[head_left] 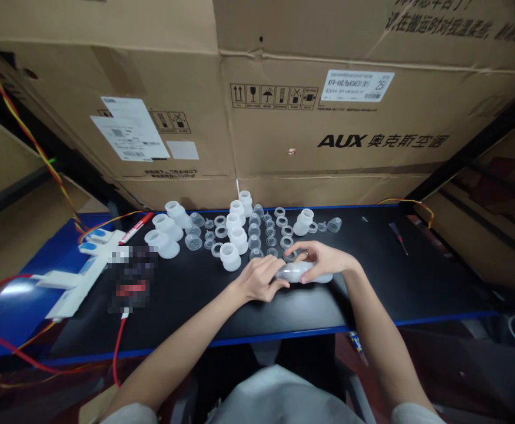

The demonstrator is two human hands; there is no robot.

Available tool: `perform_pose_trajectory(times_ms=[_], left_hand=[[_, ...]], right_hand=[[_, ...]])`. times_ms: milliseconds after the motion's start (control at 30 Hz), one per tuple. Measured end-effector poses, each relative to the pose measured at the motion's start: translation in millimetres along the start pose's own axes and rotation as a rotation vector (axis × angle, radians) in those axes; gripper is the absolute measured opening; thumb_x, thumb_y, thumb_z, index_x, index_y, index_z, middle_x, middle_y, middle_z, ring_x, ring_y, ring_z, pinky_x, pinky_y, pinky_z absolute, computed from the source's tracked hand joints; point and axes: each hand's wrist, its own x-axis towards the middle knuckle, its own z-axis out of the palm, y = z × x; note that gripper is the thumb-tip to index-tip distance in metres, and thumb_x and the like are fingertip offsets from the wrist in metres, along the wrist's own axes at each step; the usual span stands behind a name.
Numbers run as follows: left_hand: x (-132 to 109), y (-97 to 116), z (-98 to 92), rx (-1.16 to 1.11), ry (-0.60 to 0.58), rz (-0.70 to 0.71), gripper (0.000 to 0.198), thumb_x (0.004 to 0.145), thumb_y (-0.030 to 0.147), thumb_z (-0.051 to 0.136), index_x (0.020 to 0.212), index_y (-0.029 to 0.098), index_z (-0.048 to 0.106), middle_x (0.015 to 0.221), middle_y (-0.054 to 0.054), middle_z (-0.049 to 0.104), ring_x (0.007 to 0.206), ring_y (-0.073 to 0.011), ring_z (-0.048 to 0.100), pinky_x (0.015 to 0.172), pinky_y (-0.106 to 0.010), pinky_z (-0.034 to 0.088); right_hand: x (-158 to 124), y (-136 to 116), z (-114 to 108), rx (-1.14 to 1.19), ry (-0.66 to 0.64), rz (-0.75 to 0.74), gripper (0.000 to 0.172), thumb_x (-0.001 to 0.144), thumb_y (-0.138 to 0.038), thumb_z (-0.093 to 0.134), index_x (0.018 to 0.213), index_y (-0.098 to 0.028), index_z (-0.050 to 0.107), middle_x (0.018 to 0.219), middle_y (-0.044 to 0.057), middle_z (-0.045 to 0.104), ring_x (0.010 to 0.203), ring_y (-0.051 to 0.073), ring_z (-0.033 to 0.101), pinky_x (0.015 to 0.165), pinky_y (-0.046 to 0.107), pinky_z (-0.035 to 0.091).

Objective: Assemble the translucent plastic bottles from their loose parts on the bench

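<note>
A translucent white baby bottle (325, 278) lies sideways between my hands, just above or on the black table, its clear cap end (287, 272) pointing left. My left hand (261, 279) is closed around the cap end. My right hand (330, 259) grips the bottle's body from above and behind, thumb on the near side. Just beyond my hands are rows of bottle parts: white bottle bodies (239, 241), clear domed caps (254, 241), clear nipples (271, 231) and screw rings (287, 231). My fingers partly hide the nearest ring and cap.
More bottle bodies (167, 244) stand at the left, and another (303, 222) at the back right beside a cap (334, 224). A power strip (85, 277), red marker (137, 227) and cables lie left. A screwdriver (399, 238) lies right. Cardboard (275, 129) walls the back.
</note>
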Motion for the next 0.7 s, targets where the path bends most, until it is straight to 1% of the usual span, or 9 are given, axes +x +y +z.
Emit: perform_pose_trajectory(times_ms=[133,233,300,367,467,533,567,633,700], left_hand=[[6,9,2.1,-0.141,0.072,-0.219,0.035,0.100,0.049,0.062,0.083,0.019,0.058,0.066,-0.001,0.055,0.057,-0.0142,0.051,0.058,-0.029,0.040],[8,19,4.4,-0.310,0.068,-0.441,0.044,0.099,0.053,0.061,0.072,0.021,0.048,0.056,0.004,0.041,0.051,-0.0106,0.039,0.054,-0.028,0.032],[9,23,8.0,-0.413,0.087,-0.568,0.052,0.100,0.057,0.059,0.067,0.020,0.044,0.054,0.004,0.038,0.050,-0.0096,0.036,0.054,-0.027,0.029],[10,26,14.2,-0.512,0.123,-0.683,0.061,0.100,0.064,0.057,0.062,0.019,0.042,0.051,0.004,0.037,0.050,-0.0091,0.036,0.054,-0.027,0.028],[9,28,26.4,-0.700,0.149,-0.873,0.069,0.096,0.076,0.056,0.058,0.020,0.041,0.046,0.003,0.040,0.043,-0.0088,0.037,0.049,-0.026,0.027],[7,29,32.0,-0.824,0.180,-0.979,0.074,0.094,0.082,0.053,0.055,0.022,0.037,0.041,0.003,0.037,0.037,-0.0095,0.037,0.044,-0.026,0.025],[5,29,32.9,-0.862,0.207,-1.001,0.076,0.094,0.085,0.049,0.053,0.023,0.034,0.040,0.003,0.033,0.035,-0.0099,0.037,0.042,-0.026,0.024],[1,28,30.5,-0.860,0.247,-0.949,0.079,0.095,0.086,0.044,0.048,0.023,0.032,0.039,0.002,0.031,0.036,-0.0102,0.039,0.042,-0.026,0.027],[-3,26,24.4,-0.800,0.230,-0.838,0.078,0.096,0.083,0.044,0.049,0.021,0.042,0.043,-0.001,0.042,0.041,-0.0108,0.045,0.046,-0.026,0.034]], right_hand=[[-6,-6,1,-0.147,0.097,-0.046,0.074,0.069,-0.037,0.100,0.133,-0.020,0.066,0.115,0.006,0.081,0.093,0.020,0.076,0.084,0.029,0.059],[-13,-10,0,-0.307,0.155,-0.120,0.067,0.073,-0.042,0.098,0.131,-0.021,0.071,0.124,0.007,0.079,0.111,0.025,0.075,0.100,0.036,0.057],[-15,-14,2,-0.447,0.210,-0.166,0.062,0.075,-0.044,0.096,0.129,-0.022,0.075,0.126,0.006,0.078,0.116,0.027,0.074,0.105,0.038,0.054],[-16,-19,6,-0.569,0.267,-0.178,0.055,0.078,-0.045,0.095,0.127,-0.024,0.077,0.124,0.005,0.079,0.112,0.027,0.075,0.103,0.037,0.054],[-17,-25,13,-0.715,0.341,-0.171,0.050,0.082,-0.040,0.092,0.129,-0.028,0.078,0.123,0.004,0.080,0.109,0.028,0.075,0.102,0.039,0.055],[-25,-29,13,-0.821,0.420,-0.198,0.047,0.084,-0.036,0.089,0.130,-0.030,0.078,0.126,0.004,0.079,0.112,0.030,0.074,0.105,0.044,0.053],[-31,-30,10,-0.866,0.490,-0.226,0.044,0.085,-0.035,0.087,0.129,-0.031,0.078,0.126,0.005,0.079,0.114,0.032,0.073,0.106,0.047,0.052],[-50,-29,-1,-0.890,0.693,-0.311,0.036,0.088,-0.035,0.084,0.124,-0.031,0.079,0.124,0.007,0.078,0.115,0.033,0.071,0.106,0.050,0.052],[-69,-24,-16,-0.760,0.894,-0.422,0.039,0.085,-0.042,0.088,0.120,-0.029,0.077,0.119,0.009,0.076,0.109,0.033,0.072,0.100,0.049,0.056]])
